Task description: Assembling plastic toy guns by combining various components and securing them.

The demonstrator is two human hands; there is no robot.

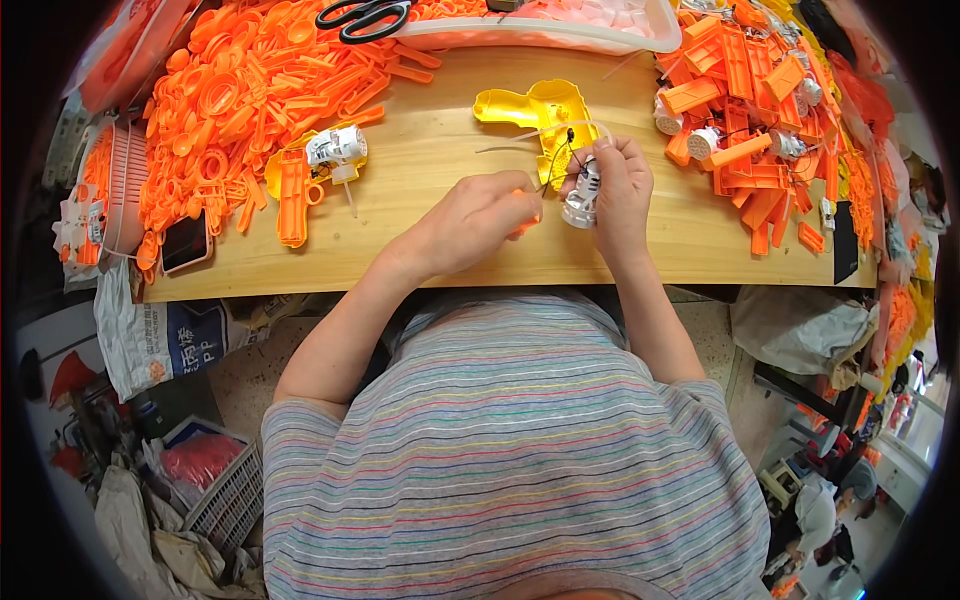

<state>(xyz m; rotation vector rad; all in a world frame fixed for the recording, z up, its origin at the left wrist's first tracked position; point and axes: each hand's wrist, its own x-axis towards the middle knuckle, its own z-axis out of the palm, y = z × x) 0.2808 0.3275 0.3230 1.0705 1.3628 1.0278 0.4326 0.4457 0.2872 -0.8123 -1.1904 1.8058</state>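
My right hand is closed on a small white and silver cylindrical unit, held upright above the table's near part. Thin dark wires run from it toward my left hand. That hand is closed around an orange plastic part, mostly covered by the fingers. Just beyond both hands lies a yellow pistol-shaped shell half, its hollow side up. A thin clear tube stretches across the shell to my right fingers.
To the left lie a partly assembled orange and yellow piece with a white cylinder, and a phone. Heaped orange parts cover the far left. Orange boxes with wired units pile up at right. Scissors rest beside a tray.
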